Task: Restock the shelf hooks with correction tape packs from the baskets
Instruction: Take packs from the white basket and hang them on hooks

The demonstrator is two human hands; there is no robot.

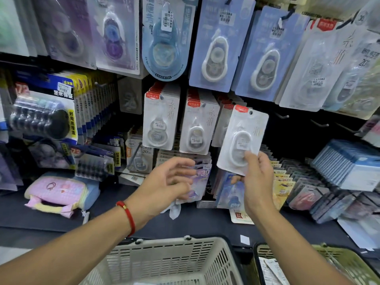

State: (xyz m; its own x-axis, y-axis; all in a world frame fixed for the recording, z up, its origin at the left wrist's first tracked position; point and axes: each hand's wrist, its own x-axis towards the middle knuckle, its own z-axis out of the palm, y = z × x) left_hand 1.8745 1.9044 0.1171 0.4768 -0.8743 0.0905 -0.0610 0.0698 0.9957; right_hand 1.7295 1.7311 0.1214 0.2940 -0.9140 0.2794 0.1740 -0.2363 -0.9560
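Note:
My right hand [256,177] pinches the bottom of a white correction tape pack [242,138] with a red top tab, held upright and slightly tilted in front of the shelf. Its hang hole is near the top, level with the filled hooks to its left. Two matching rows of white packs [160,118] [196,124] hang on hooks beside it. My left hand [168,182], with a red bracelet on the wrist, hovers with relaxed fingers and holds nothing. Below, a beige basket [170,262] and a green basket [347,262] stand at the bottom edge.
Bare hooks [283,116] stick out of the dark panel right of the held pack. Larger blue packs [218,44] hang above. A pink pouch [57,192] lies on the dark ledge at left. Boxes of stacked packs [349,167] fill the right side.

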